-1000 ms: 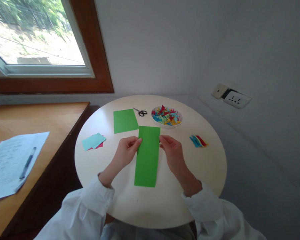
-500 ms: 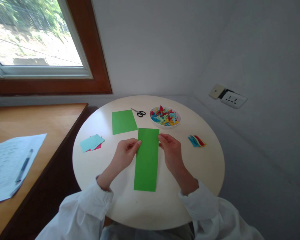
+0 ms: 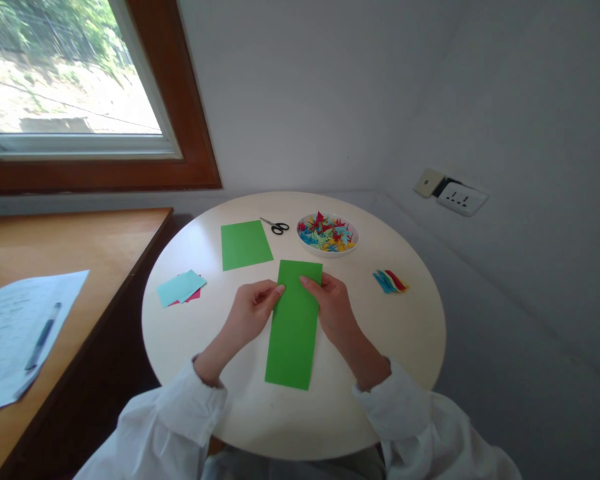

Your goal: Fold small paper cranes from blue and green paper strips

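A long green strip of paper (image 3: 293, 333) is held over the white round table, its upper end tipped away from me. My left hand (image 3: 253, 308) pinches its left edge between thumb and fingers. On the other edge, my right hand (image 3: 334, 305) grips it with the thumb on top and the fingers hidden behind. Beyond the strip lies a green square sheet (image 3: 247, 245). Black-handled scissors (image 3: 279, 227) rest beside that sheet. A white bowl (image 3: 325, 252) full of small folded paper pieces in several colours stands at the back.
Light blue paper pieces (image 3: 183, 288) overlap pink ones at the left of the round table (image 3: 240, 413). Thin coloured strips (image 3: 391, 281) lie at the right. On a wooden desk (image 3: 80, 233) are written sheets (image 3: 10, 333) and a pen (image 3: 43, 336). A wall socket (image 3: 463, 198) is at right.
My right hand has moved left and slightly down along the strip, its thumb now on the paper's face. My left hand keeps its pinch. The whole view has shifted slightly.
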### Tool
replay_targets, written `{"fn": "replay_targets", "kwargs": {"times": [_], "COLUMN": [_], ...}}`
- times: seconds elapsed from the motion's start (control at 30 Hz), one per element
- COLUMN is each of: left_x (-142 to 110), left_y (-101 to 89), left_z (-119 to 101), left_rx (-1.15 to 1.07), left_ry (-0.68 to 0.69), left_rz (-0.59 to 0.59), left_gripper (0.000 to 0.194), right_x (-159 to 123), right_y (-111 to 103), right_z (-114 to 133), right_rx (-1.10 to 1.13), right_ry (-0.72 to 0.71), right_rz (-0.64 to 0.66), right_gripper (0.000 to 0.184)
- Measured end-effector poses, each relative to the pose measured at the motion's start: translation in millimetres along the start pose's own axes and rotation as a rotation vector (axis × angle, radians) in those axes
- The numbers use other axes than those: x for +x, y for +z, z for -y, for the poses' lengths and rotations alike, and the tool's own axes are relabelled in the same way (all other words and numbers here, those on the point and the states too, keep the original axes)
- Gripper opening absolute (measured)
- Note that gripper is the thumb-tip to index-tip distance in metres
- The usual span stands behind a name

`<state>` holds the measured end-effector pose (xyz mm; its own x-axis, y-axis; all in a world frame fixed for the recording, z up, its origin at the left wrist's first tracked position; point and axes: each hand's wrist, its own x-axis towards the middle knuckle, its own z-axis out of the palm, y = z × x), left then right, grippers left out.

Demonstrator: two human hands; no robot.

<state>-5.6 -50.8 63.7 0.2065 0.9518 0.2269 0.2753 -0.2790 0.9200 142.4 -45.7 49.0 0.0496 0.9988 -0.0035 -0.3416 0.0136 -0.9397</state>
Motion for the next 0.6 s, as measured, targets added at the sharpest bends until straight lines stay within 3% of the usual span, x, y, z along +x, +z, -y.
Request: {"fn": "replay_targets", "kwargs": {"times": [0.3,0.6], "left_x": [-1.0,-2.9], "left_y": [-1.9,-0.6], "left_z": [0.1,-0.8], "left_rx": [0.018,-0.009], "left_ry": [-0.005,-0.007], "left_rz": [-0.023,-0.017], "left_gripper": [0.037,0.038], "right_x": [8.6,-0.5], "right_y": [-10.5,-1.3], "right_z": [6.0,15.4], "right_rx": [-0.02,0.121], "right_ry": [-0.109,-0.077], "right_rz": [-0.149,-0.151], "right_gripper": [0.018,0.021]}}
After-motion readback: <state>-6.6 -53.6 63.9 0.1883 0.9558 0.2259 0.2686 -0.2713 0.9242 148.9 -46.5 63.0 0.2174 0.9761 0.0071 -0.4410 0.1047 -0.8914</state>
